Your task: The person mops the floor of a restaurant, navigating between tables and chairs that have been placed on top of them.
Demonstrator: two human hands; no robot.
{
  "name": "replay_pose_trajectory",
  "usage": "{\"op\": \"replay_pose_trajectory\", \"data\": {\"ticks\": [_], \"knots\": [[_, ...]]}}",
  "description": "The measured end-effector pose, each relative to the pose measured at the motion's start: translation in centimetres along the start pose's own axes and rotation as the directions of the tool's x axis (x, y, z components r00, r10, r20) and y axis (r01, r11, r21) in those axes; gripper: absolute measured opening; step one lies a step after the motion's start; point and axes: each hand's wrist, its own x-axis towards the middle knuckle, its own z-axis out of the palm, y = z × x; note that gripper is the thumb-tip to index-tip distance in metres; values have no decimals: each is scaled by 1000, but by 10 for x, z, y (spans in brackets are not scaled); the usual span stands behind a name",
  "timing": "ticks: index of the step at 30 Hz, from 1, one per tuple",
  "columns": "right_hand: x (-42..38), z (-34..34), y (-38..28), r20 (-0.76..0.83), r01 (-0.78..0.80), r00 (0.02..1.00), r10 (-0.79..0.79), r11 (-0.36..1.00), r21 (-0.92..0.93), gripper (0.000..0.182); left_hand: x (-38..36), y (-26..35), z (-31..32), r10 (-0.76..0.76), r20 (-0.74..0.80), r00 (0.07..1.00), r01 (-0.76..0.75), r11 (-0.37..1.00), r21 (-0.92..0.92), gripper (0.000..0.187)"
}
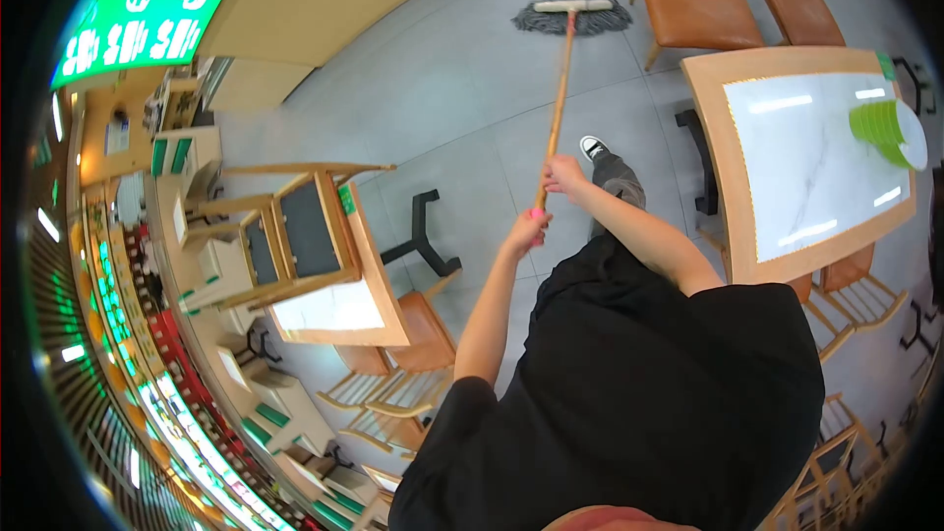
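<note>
A mop with a long wooden handle [560, 98] reaches forward over the grey tiled floor. Its grey string head [573, 18], topped by a pale bar, lies flat on the tiles at the top of the view. My left hand [528, 232] is wrapped round the pink-tipped near end of the handle. A little farther up, my right hand [564, 175] grips the same handle. The two hands are close but apart. Just beyond them, one black and white shoe [593, 147] shows on the floor.
On the right, a wood-edged table [708, 88] bears green stacked containers [882, 128], with orange-brown chairs [693, 2] beyond it. To the left, upturned chairs [339, 226] rest on another table [391, 320]. A black table foot [423, 236] stands on the floor nearby.
</note>
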Motion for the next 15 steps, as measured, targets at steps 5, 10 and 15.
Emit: {"op": "replay_pose_trajectory", "data": {"ticks": [5,10,15], "knots": [[-24,21,50,-4,69,997,-81,877,-475,22,-114,-52,23,-5,59,998,4,1000,8,23],[-49,30,85,92,116,993,-73,733,-670,20,-164,-88,18,-53,-114,992,55,998,19,24],[-38,20,93,93,159,987,-132,697,-699,20,-142,-84,23,-146,-41,988,142,987,-79,22]]}}
